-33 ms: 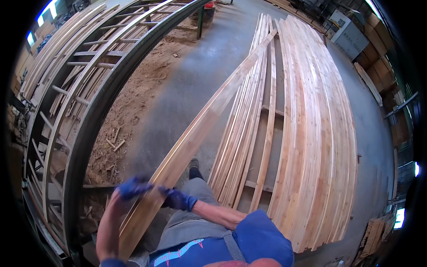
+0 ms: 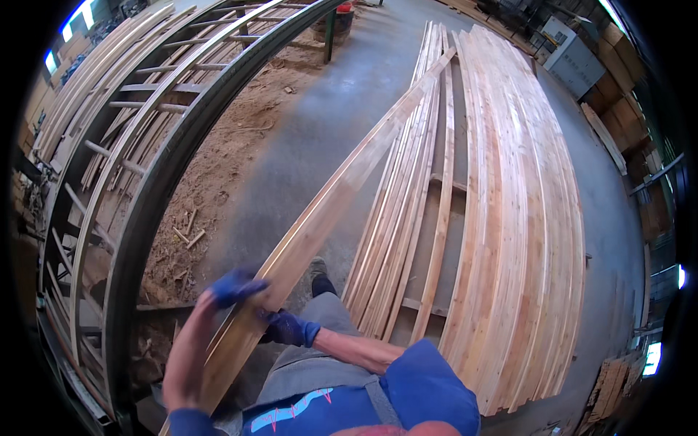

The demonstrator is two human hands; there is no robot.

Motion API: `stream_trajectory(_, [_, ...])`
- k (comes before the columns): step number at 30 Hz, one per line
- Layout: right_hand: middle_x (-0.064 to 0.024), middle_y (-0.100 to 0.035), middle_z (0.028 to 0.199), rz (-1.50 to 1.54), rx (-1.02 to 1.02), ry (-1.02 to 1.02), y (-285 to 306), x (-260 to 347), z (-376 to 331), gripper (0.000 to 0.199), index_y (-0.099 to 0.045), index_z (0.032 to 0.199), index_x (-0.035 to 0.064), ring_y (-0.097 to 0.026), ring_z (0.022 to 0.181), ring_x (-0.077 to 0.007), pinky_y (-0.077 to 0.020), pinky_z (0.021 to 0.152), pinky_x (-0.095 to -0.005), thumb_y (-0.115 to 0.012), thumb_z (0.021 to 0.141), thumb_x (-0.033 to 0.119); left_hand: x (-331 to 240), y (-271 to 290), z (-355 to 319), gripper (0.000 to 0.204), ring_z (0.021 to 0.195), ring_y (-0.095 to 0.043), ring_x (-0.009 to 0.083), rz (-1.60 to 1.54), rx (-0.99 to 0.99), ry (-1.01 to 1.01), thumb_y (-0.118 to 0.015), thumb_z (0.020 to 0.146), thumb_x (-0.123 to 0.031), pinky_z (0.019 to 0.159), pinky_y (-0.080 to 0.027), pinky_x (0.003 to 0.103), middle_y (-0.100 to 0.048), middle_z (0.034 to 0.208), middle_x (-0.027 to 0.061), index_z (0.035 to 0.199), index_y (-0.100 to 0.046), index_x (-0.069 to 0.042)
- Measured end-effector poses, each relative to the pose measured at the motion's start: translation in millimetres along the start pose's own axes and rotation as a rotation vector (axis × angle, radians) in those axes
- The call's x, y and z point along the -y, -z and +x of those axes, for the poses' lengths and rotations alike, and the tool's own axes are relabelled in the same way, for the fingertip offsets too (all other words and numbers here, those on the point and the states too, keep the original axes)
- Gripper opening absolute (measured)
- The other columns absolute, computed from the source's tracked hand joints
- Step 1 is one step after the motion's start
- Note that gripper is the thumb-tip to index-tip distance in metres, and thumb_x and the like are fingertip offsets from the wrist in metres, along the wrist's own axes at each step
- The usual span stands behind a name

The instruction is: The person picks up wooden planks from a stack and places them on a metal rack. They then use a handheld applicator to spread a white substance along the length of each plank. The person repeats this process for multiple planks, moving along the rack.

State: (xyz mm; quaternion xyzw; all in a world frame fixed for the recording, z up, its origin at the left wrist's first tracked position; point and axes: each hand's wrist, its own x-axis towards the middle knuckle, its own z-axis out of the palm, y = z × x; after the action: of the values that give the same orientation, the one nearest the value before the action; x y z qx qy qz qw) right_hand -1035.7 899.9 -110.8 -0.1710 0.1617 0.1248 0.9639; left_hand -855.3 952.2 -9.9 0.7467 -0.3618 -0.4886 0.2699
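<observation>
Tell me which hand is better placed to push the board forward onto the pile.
Probably the left hand: it lies on top of the board, wrapped over its left edge. The right hand is beside and under the right edge, so it mostly supports.

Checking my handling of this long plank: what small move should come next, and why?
Probably ease the long plank sideways toward the stack of boards. Both gloved hands, left hand and right hand, grip its near end, while its far end already rests on that stack.
</observation>
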Motion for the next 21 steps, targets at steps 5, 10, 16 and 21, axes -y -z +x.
stream_trajectory(5, [-0.0033,-0.063,0.102,-0.763,0.350,-0.136,39.3,86.3,60.5,0.043,-0.058,0.119,0.0118,-0.062,0.088,-0.0149,-0.0523,0.073,-0.0285,-0.062,0.090,0.043,-22.0,46.4,138.4,0.060,0.072,-0.060,0.0153,-0.115,0.074,0.140,-0.075,0.075,-0.052,0.067,-0.050,0.032,-0.067,0.081,0.0068,0.100,-0.070,0.002])
stream_trajectory(10, [-0.0126,-0.066,0.113,-0.319,-0.366,-0.192,154.2,237.3,82.7,0.036,-0.060,0.116,0.0105,-0.068,0.091,-0.0223,-0.0541,0.073,-0.0362,-0.053,0.094,0.038,-32.8,115.9,115.3,0.071,0.082,-0.070,0.0332,0.312,0.003,0.218,-0.072,0.069,-0.063,0.072,-0.053,0.041,-0.068,0.084,0.0244,0.096,-0.070,0.003])
stream_trajectory(16, [-0.0129,-0.064,0.110,0.195,-0.590,0.452,238.3,458.1,161.2,0.062,-0.052,0.117,0.0102,-0.064,0.097,-0.0317,-0.0512,0.083,-0.0473,-0.045,0.090,0.065,-16.6,197.4,46.7,0.070,0.073,-0.065,0.0421,0.689,-0.146,0.280,-0.071,0.066,-0.066,0.066,-0.052,0.047,-0.065,0.073,0.0220,0.092,-0.062,-0.002])
stream_trajectory(21, [-0.0144,-0.058,0.124,0.209,-0.557,0.656,236.6,592.0,232.0,0.078,-0.047,0.132,0.0078,-0.056,0.112,-0.0318,-0.0444,0.096,-0.0485,-0.028,0.091,0.071,2.5,238.2,29.2,0.050,0.074,-0.066,0.0368,0.708,-0.248,0.388,-0.074,0.071,-0.050,0.069,-0.052,0.045,-0.067,0.078,0.0196,0.098,-0.065,-0.009])
